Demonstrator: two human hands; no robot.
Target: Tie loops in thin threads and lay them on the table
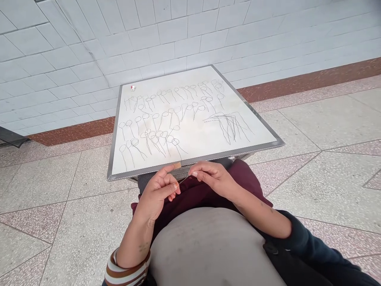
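Observation:
A thin wire (184,178) stretches between my two hands, in front of the table's near edge and above my lap. My left hand (158,190) pinches one end between thumb and fingers, while its index finger, with a tan wrap at the tip, points forward. At the other end, the thumb and fingers of my right hand (214,177) are closed on the wire. Rows of wires with a round loop at one end (156,116) lie on the white tabletop (196,139). A loose pile of wires without clear loops (230,125) lies on its right side.
The square table has a grey metal edge (193,160). A small red and white object (133,88) sits at its far left corner. Behind stands a white tiled wall (166,35) with a brown base strip (89,129). Speckled floor tiles (95,222) surround my seat.

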